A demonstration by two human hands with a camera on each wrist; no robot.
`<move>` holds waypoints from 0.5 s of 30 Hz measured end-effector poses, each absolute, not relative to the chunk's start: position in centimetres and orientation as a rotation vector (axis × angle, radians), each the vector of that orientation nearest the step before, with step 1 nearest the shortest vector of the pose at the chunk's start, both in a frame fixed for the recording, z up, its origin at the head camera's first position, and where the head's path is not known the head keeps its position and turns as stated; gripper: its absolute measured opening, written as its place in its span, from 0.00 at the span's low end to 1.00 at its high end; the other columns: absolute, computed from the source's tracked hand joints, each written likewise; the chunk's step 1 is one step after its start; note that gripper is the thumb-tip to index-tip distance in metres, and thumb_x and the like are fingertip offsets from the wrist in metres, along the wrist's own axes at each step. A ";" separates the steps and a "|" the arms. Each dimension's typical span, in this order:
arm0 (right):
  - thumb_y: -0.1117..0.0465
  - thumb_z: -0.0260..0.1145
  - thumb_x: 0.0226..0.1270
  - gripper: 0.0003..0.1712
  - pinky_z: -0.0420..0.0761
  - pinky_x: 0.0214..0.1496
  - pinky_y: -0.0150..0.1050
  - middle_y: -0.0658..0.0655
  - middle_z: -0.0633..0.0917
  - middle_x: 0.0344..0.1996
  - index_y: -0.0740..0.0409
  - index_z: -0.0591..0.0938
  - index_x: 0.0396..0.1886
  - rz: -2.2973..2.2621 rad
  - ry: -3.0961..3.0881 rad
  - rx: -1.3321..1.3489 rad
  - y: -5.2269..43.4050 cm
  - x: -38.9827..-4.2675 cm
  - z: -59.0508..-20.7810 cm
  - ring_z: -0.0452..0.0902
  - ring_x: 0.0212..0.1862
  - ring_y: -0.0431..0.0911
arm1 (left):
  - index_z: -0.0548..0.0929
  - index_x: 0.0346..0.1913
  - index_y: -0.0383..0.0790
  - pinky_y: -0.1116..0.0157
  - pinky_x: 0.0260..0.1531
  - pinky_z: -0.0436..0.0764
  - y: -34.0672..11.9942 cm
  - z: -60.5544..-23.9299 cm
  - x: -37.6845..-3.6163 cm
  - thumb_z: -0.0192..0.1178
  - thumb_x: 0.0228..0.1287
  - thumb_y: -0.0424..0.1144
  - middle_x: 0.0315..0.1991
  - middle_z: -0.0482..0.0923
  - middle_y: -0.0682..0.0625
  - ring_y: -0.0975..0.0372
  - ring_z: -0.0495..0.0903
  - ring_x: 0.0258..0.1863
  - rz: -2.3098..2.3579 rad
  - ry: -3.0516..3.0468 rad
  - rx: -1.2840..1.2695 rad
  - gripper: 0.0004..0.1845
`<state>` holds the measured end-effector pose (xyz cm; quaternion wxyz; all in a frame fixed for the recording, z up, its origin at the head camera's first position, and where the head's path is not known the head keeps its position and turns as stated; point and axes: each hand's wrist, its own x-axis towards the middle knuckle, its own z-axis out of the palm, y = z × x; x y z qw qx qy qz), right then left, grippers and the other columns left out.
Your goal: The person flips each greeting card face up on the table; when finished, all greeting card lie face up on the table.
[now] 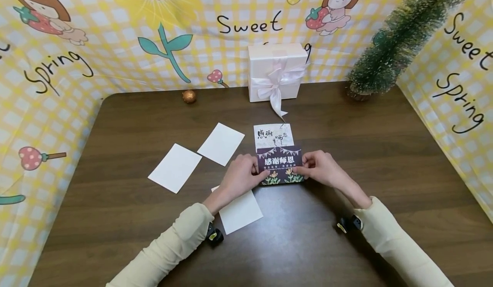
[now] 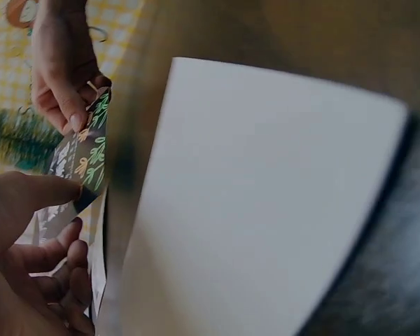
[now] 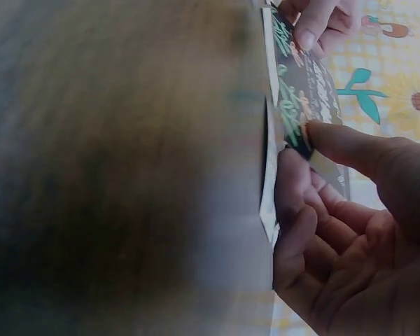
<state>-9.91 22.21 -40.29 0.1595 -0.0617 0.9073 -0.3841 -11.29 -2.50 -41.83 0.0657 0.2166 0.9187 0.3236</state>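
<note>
Table (image 1: 96, 218) w/ dk wood grain; bottlebrush Xmas tree (image 1: 389, 56) at back R, ribboned gift box (image 1: 258, 60) back ctr. L hand (image 1: 242, 173) & R hand (image 1: 321, 167) pinch opp. ends of dk purple greeting card (image 1: 279, 166), mid-table, in front of wht lettered card (image 1: 273, 135). 3 blank wht cards (image 1: 175, 168) lie to its L. Copper ball (image 1: 189, 96) nr back edge.

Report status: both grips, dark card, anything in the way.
Left grip, right grip: pinching dark card by its sides. Lettered card partly hidden behind it. Blank card under left wrist; nothing visibly blocking.
</note>
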 end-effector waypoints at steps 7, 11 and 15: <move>0.54 0.70 0.63 0.16 0.66 0.22 0.33 0.50 0.80 0.14 0.57 0.77 0.21 -0.998 2.554 -0.232 22.2 -9.6 -40.8 0.71 0.18 0.40 | 0.80 0.16 0.44 0.59 0.29 0.69 -2.0 -42.1 -10.8 0.67 0.58 0.51 0.23 0.75 0.51 0.56 0.71 0.28 0.664 2.827 0.691 0.19; 0.52 0.70 0.63 0.17 0.66 0.22 0.34 0.48 0.77 0.13 0.57 0.79 0.22 -0.920 2.557 -0.250 22.2 -9.8 -40.7 0.68 0.18 0.39 | 0.78 0.12 0.45 0.58 0.29 0.68 -1.9 -42.0 -10.8 0.67 0.59 0.53 0.23 0.76 0.49 0.54 0.71 0.29 0.568 2.840 0.687 0.23; 0.48 0.71 0.61 0.19 0.64 0.22 0.34 0.47 0.73 0.13 0.55 0.78 0.20 -0.813 2.598 -0.262 22.1 -9.9 -40.7 0.66 0.18 0.40 | 0.74 0.10 0.46 0.58 0.30 0.67 -1.8 -42.0 -10.7 0.66 0.59 0.55 0.22 0.73 0.50 0.54 0.70 0.29 0.499 2.849 0.684 0.26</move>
